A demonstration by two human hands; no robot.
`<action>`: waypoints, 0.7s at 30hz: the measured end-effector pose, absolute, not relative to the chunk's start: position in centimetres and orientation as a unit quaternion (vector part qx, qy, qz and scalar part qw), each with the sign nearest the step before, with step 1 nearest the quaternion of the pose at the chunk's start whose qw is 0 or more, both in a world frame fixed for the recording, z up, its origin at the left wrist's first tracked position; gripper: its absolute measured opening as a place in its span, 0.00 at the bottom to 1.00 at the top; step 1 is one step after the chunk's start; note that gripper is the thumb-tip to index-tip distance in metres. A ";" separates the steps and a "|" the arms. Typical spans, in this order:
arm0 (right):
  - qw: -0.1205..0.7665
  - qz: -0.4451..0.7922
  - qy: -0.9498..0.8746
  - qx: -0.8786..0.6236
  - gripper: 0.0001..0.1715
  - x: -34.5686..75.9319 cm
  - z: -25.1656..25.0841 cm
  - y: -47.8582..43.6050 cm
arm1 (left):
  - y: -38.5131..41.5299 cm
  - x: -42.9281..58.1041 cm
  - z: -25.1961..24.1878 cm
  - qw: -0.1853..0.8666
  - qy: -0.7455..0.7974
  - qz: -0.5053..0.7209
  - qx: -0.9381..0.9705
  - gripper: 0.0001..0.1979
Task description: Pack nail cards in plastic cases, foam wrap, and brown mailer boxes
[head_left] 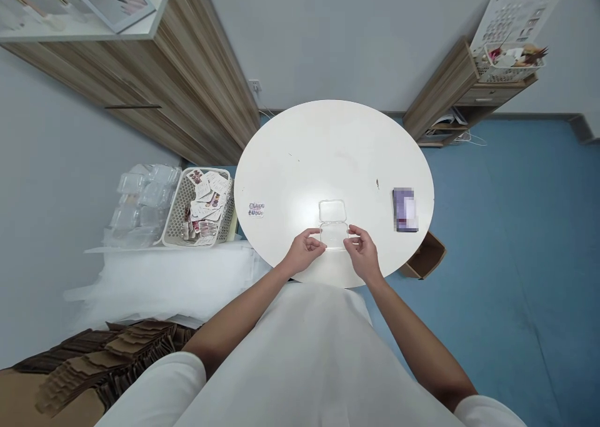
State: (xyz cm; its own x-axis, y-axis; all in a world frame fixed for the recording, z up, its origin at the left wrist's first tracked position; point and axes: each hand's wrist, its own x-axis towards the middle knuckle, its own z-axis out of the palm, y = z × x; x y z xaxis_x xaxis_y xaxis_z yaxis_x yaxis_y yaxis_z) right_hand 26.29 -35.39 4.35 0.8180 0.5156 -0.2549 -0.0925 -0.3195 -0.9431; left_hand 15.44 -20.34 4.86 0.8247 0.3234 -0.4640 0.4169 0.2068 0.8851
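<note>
A clear plastic clamshell box (334,234) lies opened out near the front edge of the white oval table, its lid folded away from me. My left hand (305,251) grips the near half by its left side, thumb at the near corner and fingers along the edge. On the opposite side my right hand (362,252) holds it the same way. Nothing shows inside the box. Off to the left on the tabletop rests a small card of purple press-on nails (256,210). A purple package (405,210), partly blurred, is at the right.
Left of the table (328,139) stand a white basket (171,217) full of cards and a heap of clear plastic boxes (140,202). White sheets (173,277) and folded brown cardboard (112,358) lie nearer me. An open carton (426,258) sits below the table's right edge.
</note>
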 end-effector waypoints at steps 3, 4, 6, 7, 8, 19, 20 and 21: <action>0.554 0.303 -0.110 -0.768 0.28 25.3 3.2 -35.8 | -20.8 15.1 4.1 0.710 0.304 -0.031 0.634 0.31; 0.549 0.312 -0.100 -0.769 0.28 25.1 2.7 -35.8 | -21.0 15.0 3.7 0.702 0.305 -0.034 0.642 0.30; 0.541 0.318 -0.088 -0.774 0.29 25.0 1.6 -35.9 | -21.3 14.9 3.0 0.682 0.304 -0.037 0.664 0.26; 0.538 0.319 -0.085 -0.776 0.29 24.9 1.0 -35.9 | -21.4 14.9 2.5 0.673 0.306 -0.037 0.673 0.25; 0.535 0.322 -0.083 -0.777 0.29 24.9 0.5 -36.0 | -21.6 14.9 2.1 0.664 0.310 -0.034 0.679 0.26; 0.519 0.341 -0.035 -0.783 0.31 24.6 -1.5 -35.4 | -21.4 15.4 -0.5 0.632 0.341 -0.071 0.693 0.22; 0.518 0.342 -0.035 -0.783 0.30 24.6 -1.5 -35.3 | -21.4 15.5 -0.6 0.632 0.344 -0.071 0.691 0.22; 0.518 0.343 -0.034 -0.783 0.30 24.6 -1.6 -35.2 | -21.5 15.5 -0.8 0.631 0.350 -0.071 0.689 0.22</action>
